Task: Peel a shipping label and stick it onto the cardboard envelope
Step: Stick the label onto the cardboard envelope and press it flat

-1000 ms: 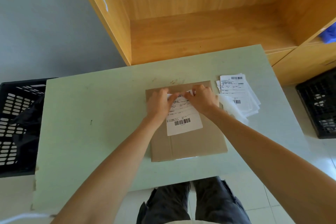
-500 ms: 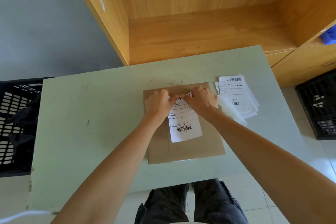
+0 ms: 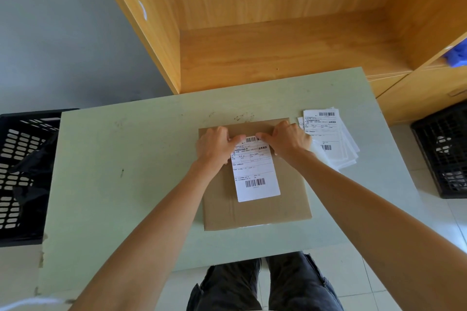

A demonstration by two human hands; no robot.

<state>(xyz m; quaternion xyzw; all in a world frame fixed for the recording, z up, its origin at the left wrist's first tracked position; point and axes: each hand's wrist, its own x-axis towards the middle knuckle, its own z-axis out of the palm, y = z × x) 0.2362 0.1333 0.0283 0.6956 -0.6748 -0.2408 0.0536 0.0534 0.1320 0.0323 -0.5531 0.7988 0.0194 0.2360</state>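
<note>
A brown cardboard envelope (image 3: 285,199) lies flat in the middle of the pale green table (image 3: 131,174). On it sits a white shipping label (image 3: 255,171) with barcodes at its far and near ends, nearly upright. My left hand (image 3: 214,145) presses the label's far left corner, thumb and fingers pinched at the edge. At the far right corner my right hand (image 3: 288,140) does the same. Both hands cover the label's far edge.
A stack of more labels and white backing sheets (image 3: 328,139) lies right of the envelope. Black plastic crates stand on the floor at the left (image 3: 20,174) and right (image 3: 444,151). A wooden shelf unit (image 3: 265,40) rises behind the table.
The label has turned from a tilted pose to nearly straight on the envelope. Both hands stayed at its far corners and spread slightly apart.
</note>
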